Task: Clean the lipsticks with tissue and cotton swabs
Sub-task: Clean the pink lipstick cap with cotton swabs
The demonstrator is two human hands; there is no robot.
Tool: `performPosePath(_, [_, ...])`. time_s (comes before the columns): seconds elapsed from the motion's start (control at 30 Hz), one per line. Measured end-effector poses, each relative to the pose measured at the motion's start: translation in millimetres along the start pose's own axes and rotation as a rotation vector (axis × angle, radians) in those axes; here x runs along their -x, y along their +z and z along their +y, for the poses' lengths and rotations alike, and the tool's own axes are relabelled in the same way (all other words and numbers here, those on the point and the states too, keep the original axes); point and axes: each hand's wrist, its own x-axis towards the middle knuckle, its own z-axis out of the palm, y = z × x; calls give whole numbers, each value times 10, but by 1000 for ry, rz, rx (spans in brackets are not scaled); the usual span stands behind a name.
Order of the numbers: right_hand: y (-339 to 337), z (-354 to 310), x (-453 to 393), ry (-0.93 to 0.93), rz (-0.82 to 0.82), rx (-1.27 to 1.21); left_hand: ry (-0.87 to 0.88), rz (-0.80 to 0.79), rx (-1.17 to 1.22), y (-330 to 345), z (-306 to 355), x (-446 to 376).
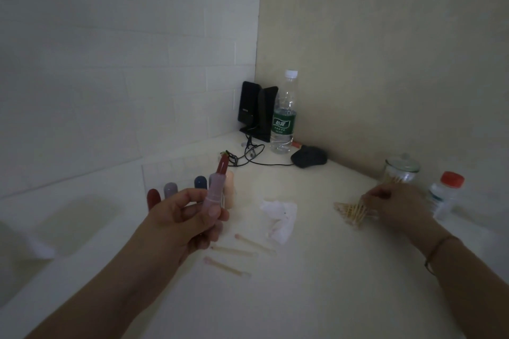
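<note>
Red lipstick (217,187) pinched in left hand (181,220); right hand (396,209) grasping cotton swabs (355,212).

One open lipstick (217,190), three used cotton swabs (242,252), one crumpled tissue (279,219), one water bottle (283,115), two speakers (257,110), one mouse (308,157).

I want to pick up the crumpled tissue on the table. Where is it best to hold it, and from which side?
Pinch a raised fold of the tissue from above. It lies loose and crumpled on the table, so the folds stand up and give something to grip. The right hand is nearer, but it is at the pile of cotton swabs.
</note>
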Motion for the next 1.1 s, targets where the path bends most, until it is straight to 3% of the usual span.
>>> performPosePath(0.27, [-8, -80, -55, -38, 62, 150, 5, -7, 6, -14, 20, 12])
performPosePath(0.47, [63, -155, -136, -65, -80, 301, 0, 2, 13, -13, 25, 8])
performPosePath(0.6, [99, -195, -125, -70, -82, 283, -3, -5, 12, -4, 27, 9])
performPosePath(0.7, [114, -228, -126, -70, -14, 130, -13, 4, 5, 1, 42, 17])
performPosePath(0.9, [-40, -337, -116, 114, -88, -597, -39, 22, -6, 49, 68, 29])
performPosePath(1.1, [12, -500, -24, 109, -122, -932, -36, 37, -26, 67, 75, 36])
